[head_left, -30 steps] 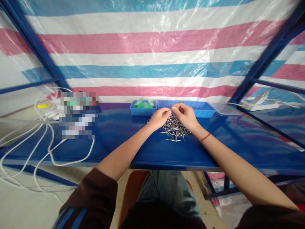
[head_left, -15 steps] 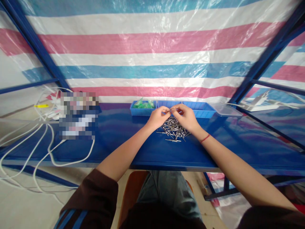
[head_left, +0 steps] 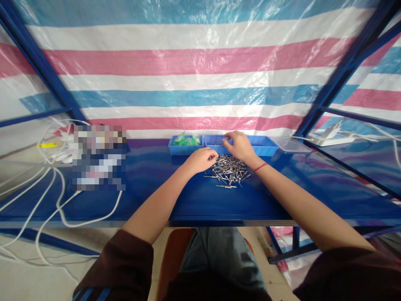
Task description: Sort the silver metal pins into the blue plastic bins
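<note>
A pile of silvery blind rivets (head_left: 230, 169) lies loose on the blue table. At the pile's left edge is my left hand (head_left: 200, 161), its fingers curled together; whatever they may hold is hidden. My right hand (head_left: 240, 147) reaches over the middle of a blue divided tray (head_left: 263, 149), thumb and fingers apart with nothing visible between them. A few thin metal pieces (head_left: 216, 144) show inside the tray's middle compartment, left of my right fingers. Green plastic bags (head_left: 187, 140) fill the left compartment.
A clear plastic lid (head_left: 293, 145) lies right of the tray. White cables (head_left: 62, 200) hang and loop at the left, near a blurred-out item (head_left: 98, 161). A white power strip (head_left: 327, 134) is at the far right. Blue frame posts and a striped sheet (head_left: 188, 62) close off the back.
My hands, together above the pile before, have parted. The right hand has moved up over the tray and its fingers have opened; the left has lowered to the pile's left edge.
</note>
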The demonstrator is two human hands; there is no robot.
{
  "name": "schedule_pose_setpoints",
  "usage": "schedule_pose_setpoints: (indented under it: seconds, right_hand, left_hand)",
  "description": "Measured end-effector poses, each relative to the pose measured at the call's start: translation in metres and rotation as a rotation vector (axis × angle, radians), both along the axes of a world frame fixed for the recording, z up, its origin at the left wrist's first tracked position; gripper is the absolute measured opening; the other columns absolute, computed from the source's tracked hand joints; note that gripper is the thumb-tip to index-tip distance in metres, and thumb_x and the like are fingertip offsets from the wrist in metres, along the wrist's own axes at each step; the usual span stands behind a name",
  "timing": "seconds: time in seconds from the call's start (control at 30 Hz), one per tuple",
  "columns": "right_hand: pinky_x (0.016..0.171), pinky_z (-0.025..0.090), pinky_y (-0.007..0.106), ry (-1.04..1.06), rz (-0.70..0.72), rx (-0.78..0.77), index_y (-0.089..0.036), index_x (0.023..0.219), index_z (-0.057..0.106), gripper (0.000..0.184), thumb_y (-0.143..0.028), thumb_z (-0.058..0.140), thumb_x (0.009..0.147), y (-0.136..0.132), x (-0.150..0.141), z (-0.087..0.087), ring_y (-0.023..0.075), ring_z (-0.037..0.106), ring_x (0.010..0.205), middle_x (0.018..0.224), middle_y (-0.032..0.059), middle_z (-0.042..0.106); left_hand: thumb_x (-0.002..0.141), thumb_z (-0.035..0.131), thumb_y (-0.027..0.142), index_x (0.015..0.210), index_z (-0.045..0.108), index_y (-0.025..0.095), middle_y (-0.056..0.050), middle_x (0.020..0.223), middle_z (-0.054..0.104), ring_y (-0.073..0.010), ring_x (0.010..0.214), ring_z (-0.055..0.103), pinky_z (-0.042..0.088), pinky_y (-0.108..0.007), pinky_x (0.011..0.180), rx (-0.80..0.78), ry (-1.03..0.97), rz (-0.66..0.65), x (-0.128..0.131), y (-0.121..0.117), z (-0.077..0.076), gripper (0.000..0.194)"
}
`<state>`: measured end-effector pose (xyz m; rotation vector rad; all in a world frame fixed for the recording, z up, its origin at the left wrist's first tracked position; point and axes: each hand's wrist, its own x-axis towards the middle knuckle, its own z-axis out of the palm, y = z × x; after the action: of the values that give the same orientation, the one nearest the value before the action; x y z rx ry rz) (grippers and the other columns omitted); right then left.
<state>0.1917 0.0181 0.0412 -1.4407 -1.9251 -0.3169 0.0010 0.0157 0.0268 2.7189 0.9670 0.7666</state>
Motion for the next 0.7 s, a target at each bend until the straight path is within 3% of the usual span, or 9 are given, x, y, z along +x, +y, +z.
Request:
schedule_pose_setpoints:
  seconds: [0.1,0.2,0.37,0.57,0.7]
  right_hand:
    - [0.077,0.045,0.032,-0.002,0.063,-0.091,-0.014,0.089,0.069,0.021,-0.020,0.051,0.082,-0.015,0.002,-0.001,0.0210,0.061,0.080,0.088,0.0094,0.070]
    - [0.073,0.046,0.030,-0.004,0.116,-0.206,-0.015,0.086,0.070,0.021,-0.016,0.050,0.079,-0.026,0.005,-0.003,0.0186,0.062,0.075,0.089,0.0073,0.072]
    - [0.079,0.045,0.029,-0.134,0.220,-0.314,-0.015,0.088,0.072,0.027,-0.010,0.048,0.077,-0.024,0.009,-0.010,0.0192,0.064,0.084,0.094,0.0078,0.072]
    - [0.074,0.044,0.029,-0.224,0.222,-0.376,-0.016,0.087,0.072,0.025,-0.013,0.049,0.077,-0.026,0.008,-0.012,0.0183,0.062,0.077,0.086,0.0068,0.071]
    - [0.073,0.044,0.029,-0.175,0.299,-0.457,-0.016,0.089,0.072,0.021,-0.024,0.054,0.081,-0.033,0.011,-0.006,0.0176,0.062,0.076,0.084,0.0062,0.071]
  left_hand:
    - [0.079,0.053,0.010,0.093,0.069,0.017,-0.004,0.093,0.069,-0.0163,0.086,0.063,0.049,-0.028,0.084,-0.005,0.097,-0.007,0.002,-0.003,0.000,0.023]
    - [0.084,0.048,0.013,0.102,0.069,0.018,-0.006,0.103,0.068,-0.0185,0.095,0.063,0.049,-0.031,0.088,0.037,0.131,0.075,0.002,-0.002,-0.003,0.028]
    - [0.092,0.038,0.019,0.116,0.065,0.022,-0.006,0.119,0.064,-0.0206,0.107,0.058,0.044,-0.036,0.097,0.063,0.224,0.104,0.002,0.003,-0.011,0.036]
    - [0.091,0.042,0.026,0.107,0.068,0.024,-0.005,0.113,0.065,-0.0231,0.104,0.057,0.045,-0.037,0.090,0.059,0.268,0.140,0.004,0.000,-0.011,0.030]
    - [0.092,0.041,0.042,0.104,0.066,0.025,-0.007,0.113,0.063,-0.0272,0.108,0.053,0.044,-0.044,0.090,0.005,0.278,0.188,0.006,-0.008,-0.007,0.033]
